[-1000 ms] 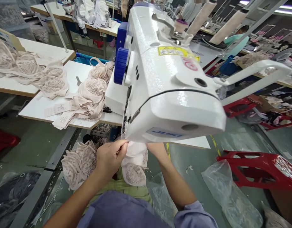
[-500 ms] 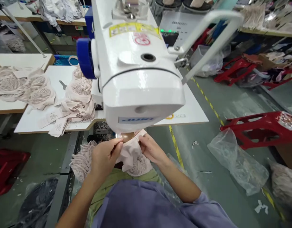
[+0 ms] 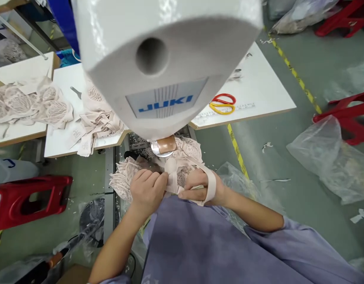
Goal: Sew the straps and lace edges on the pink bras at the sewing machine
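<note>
Below the head of a white sewing machine (image 3: 170,104), a beige lace bra (image 3: 184,157) is held between my two hands, close to my body. My left hand (image 3: 149,189) is closed on the band's edge, thumb pressed against the fabric. My right hand (image 3: 204,187) pinches the other side, with a beige strap (image 3: 211,185) looped over its fingers. The metal plate (image 3: 166,146) under the machine head sits just beyond the bra, apart from my hands. A bunch of gathered beige lace (image 3: 121,177) hangs to the left of my left hand.
Red-and-yellow-handled scissors (image 3: 222,103) lie on the white table (image 3: 265,86) at right. More beige bras (image 3: 36,102) are piled at left. Red stools (image 3: 30,201) stand on the floor, and a clear plastic bag (image 3: 327,157) lies at right.
Both hands have drawn the bra away from the machine toward my body. The strap now loops over my right hand. The view has tilted down and come closer to the machine head.
</note>
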Tool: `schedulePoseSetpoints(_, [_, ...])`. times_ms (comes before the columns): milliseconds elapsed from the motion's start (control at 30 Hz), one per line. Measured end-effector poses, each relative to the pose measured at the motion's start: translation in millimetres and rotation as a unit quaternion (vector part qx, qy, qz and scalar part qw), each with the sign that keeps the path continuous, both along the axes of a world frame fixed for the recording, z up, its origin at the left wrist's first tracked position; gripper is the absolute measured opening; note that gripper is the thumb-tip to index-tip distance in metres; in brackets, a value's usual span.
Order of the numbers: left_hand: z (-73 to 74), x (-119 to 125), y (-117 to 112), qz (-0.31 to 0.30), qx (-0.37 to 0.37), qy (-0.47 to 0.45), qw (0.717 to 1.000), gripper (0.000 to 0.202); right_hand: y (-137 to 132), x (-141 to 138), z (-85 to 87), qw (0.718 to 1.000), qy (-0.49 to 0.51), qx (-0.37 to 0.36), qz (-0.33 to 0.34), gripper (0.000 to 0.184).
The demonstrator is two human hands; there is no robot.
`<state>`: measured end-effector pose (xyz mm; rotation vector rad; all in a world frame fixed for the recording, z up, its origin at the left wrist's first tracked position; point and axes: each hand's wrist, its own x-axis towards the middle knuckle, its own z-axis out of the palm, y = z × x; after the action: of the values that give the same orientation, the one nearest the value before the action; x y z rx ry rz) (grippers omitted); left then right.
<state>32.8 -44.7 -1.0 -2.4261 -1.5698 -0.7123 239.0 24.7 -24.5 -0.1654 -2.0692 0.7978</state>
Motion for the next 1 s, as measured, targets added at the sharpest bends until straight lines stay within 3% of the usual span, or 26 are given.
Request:
schedulePoseSetpoints(233, [2.4, 1, -2, 0.011, -0.004, -0.024, 1.0, 0.016, -2, -3, 2.3, 0.999, 0.017, 0.026, -0.018, 0.012])
schedulePoseSetpoints(300, [2.0, 1, -5, 0.022, -0.085, -0.08, 0.993, 0.019, 0, 1, -7.5, 1.0, -0.027, -0.003, -0.007, 0.013])
schedulePoseSetpoints(333, [1.7, 1, -8, 0.033, -0.161, -0.134, 0.977, 0.02, 3, 5, -15.4, 0.998, -0.062, -0.032, -0.006, 0.014])
schedulePoseSetpoints(367, [1.0, 1, -11, 0.05, -0.252, -0.204, 0.945, 0.021, 6, 10, -25.8, 0.992, -0.106, -0.071, -0.019, 0.018])
schedulePoseSetpoints(400, [-0.4, 2, -15, 0.073, -0.346, -0.286, 0.891, 0.024, 10, 16, -38.7, 0.98, -0.155, -0.117, -0.05, 0.023])
schedulePoseSetpoints(467, [-6.0, 2, -24, 0.132, -0.478, -0.454, 0.74, 0.038, 16, 28, -71.1, 0.934, -0.252, -0.198, -0.155, 0.036])
schedulePoseSetpoints(533, [-14.6, 3, -32, 0.182, -0.507, -0.587, 0.604, 0.048, 19, 39, -108.2, 0.888, -0.329, -0.22, -0.236, 0.052])
schedulePoseSetpoints(567, [-19.0, 3, -35, 0.195, -0.498, -0.634, 0.559, 0.051, 18, 42, -126.0, 0.877, -0.354, -0.213, -0.245, 0.059])
schedulePoseSetpoints(633, [-25.5, 3, -39, 0.207, -0.471, -0.691, 0.507, 0.052, 12, 45, -154.8, 0.871, -0.382, -0.194, -0.241, 0.065])
schedulePoseSetpoints(700, [-26.9, 3, -40, 0.21, -0.453, -0.711, 0.494, 0.051, 3, 45, -171.5, 0.866, -0.394, -0.18, -0.25, 0.064])
schedulePoseSetpoints(767, [-24.3, 2, -40, 0.207, -0.441, -0.715, 0.501, 0.048, -5, 43, -177.1, 0.856, -0.402, -0.17, -0.279, 0.06])
schedulePoseSetpoints(867, [-19.4, 3, -41, 0.193, -0.434, -0.709, 0.521, 0.046, -12, 43, -175.0, 0.836, -0.421, -0.191, -0.296, 0.044])
schedulePoseSetpoints(1000, [-19.8, -1, -42, 0.18, -0.443, -0.686, 0.549, 0.041, -12, 53, -162.5, 0.833, -0.433, -0.258, -0.231, 0.015])
